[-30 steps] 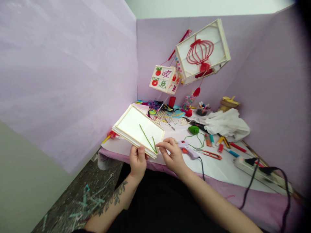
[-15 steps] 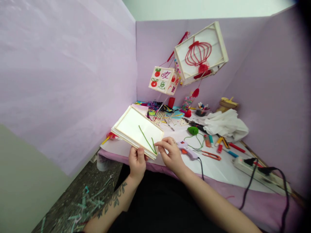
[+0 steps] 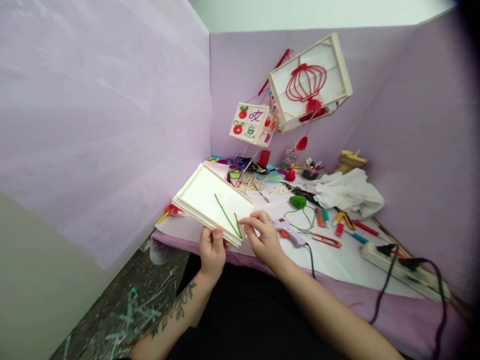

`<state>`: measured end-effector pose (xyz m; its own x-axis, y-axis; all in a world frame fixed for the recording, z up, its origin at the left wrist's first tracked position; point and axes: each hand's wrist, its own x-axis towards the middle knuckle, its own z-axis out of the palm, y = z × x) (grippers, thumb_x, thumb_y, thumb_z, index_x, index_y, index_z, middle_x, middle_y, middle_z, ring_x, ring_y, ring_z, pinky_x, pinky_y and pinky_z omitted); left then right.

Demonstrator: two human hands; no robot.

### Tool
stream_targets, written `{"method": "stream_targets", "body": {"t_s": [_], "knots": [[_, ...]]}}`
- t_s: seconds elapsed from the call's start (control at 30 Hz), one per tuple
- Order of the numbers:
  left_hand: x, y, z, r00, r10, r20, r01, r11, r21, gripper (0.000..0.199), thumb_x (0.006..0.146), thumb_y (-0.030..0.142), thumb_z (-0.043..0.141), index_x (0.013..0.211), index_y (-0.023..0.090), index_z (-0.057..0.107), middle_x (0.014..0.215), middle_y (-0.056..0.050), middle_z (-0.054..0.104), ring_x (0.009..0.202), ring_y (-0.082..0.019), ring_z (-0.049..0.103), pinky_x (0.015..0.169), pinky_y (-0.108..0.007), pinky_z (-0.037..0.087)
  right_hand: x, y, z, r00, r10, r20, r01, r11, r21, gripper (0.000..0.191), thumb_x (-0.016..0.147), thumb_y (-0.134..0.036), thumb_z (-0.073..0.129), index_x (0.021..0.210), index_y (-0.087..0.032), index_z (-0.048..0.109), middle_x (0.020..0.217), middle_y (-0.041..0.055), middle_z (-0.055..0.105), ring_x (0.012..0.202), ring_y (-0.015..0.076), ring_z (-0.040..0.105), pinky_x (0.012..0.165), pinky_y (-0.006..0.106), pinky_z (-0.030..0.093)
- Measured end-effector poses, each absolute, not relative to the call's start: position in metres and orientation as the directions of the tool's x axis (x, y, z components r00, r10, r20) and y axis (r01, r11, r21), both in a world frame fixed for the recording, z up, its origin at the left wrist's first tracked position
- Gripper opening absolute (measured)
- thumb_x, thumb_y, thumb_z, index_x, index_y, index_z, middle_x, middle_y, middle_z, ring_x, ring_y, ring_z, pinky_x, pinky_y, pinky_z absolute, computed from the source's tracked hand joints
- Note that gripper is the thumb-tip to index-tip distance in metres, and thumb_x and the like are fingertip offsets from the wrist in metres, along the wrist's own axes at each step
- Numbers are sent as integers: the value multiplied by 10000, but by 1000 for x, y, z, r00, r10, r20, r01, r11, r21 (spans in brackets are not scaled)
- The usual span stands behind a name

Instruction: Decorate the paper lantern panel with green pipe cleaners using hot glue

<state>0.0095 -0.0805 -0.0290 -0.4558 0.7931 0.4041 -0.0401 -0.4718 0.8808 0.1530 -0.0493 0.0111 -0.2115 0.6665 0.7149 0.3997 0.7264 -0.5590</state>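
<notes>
My left hand [image 3: 213, 250] grips the lower edge of a white panel framed in pale wooden strips [image 3: 208, 192], thumb on top and fingers underneath. The panel is tilted above the table's front edge. On its white face a green strand of yarn [image 3: 227, 215] forms a narrow V near the right corner. My right hand [image 3: 262, 235] is at that corner, its fingers bent together and the fingertips at the short arm of the V. Right of this hand lies a lilac glue gun [image 3: 288, 232]; behind it, a green yarn ball [image 3: 298, 201] trails a loose strand.
Two decorated lanterns [image 3: 249, 122] hang over the table's back. Orange-handled scissors [image 3: 322, 239], several markers [image 3: 365, 228], crumpled white cloth [image 3: 348, 192] and a power strip [image 3: 405, 270] with a black cord lie to the right. Purple-white partitions [image 3: 112, 100] enclose the table.
Almost nothing differs. The panel and the green yarn have shifted very slightly to the right; both hands keep the same hold.
</notes>
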Motion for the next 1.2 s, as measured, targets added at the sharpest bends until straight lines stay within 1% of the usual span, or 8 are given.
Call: {"method": "stream_targets", "body": {"t_s": [0.37, 0.5, 0.6, 0.7, 0.8, 1.07, 1.13, 1.2], "knots": [[10, -80, -27, -460, 799, 388, -44, -457, 888, 349, 900, 516, 517, 758, 203, 453, 497, 51, 525, 414, -103, 489, 416, -208, 393, 152, -48, 13, -200, 678, 708, 383, 719, -580, 192, 887, -168, 522, 923, -233, 699, 851, 45, 529, 854, 204, 524, 774, 368, 438], [10, -81, -26, -467, 799, 378, -49, -451, 891, 355, 893, 523, 526, 755, 203, 455, 501, 51, 528, 420, -103, 492, 424, -210, 396, 156, -49, 15, -125, 691, 712, 269, 714, -646, 162, 911, -206, 503, 991, -229, 642, 887, 48, 558, 876, 197, 542, 767, 361, 446], [10, -81, -27, -470, 799, 375, -53, -450, 892, 356, 887, 526, 534, 756, 204, 459, 504, 50, 529, 424, -104, 494, 427, -213, 396, 161, -48, 15, -28, 712, 701, 192, 692, -696, 40, 887, -250, 560, 863, -222, 577, 937, 56, 583, 923, 203, 558, 816, 379, 448], [10, -81, -27, -466, 799, 380, -54, -455, 889, 357, 890, 527, 529, 756, 205, 454, 504, 50, 528, 423, -105, 494, 424, -213, 395, 162, -48, 11, 27, 773, 633, 57, 631, -773, 179, 839, -245, 636, 722, -217, 503, 910, 44, 611, 911, 198, 588, 842, 388, 459], [10, -81, -28, -465, 801, 376, -49, -448, 893, 367, 889, 539, 524, 755, 205, 450, 501, 51, 524, 421, -106, 495, 424, -214, 398, 163, -48, 8, 9, 826, 564, -52, 564, -824, 204, 823, -234, 663, 704, -215, 498, 810, 21, 636, 791, 175, 608, 760, 351, 486], [10, -82, -27, -451, 802, 392, -29, -453, 891, 358, 897, 529, 515, 760, 205, 453, 508, 47, 525, 427, -107, 491, 433, -217, 403, 165, -47, 11, -35, 799, 600, 152, 597, -788, 92, 810, -244, 681, 774, -218, 601, 775, 10, 605, 773, 179, 566, 752, 348, 463], [10, -82, -28, -451, 801, 394, -22, -451, 892, 356, 898, 525, 515, 759, 203, 454, 508, 47, 524, 428, -108, 493, 433, -217, 402, 163, -49, 15, -65, 777, 626, 208, 624, -753, 28, 855, -232, 623, 835, -219, 608, 817, 22, 612, 812, 186, 574, 770, 356, 469], [10, -82, -29, -451, 802, 393, -11, -445, 895, 360, 896, 526, 517, 753, 201, 456, 504, 46, 524, 426, -109, 494, 430, -217, 398, 161, -52, 18, -129, 730, 671, 236, 680, -694, 95, 901, -212, 545, 965, -221, 614, 921, 51, 625, 909, 201, 579, 809, 371, 485]]}}
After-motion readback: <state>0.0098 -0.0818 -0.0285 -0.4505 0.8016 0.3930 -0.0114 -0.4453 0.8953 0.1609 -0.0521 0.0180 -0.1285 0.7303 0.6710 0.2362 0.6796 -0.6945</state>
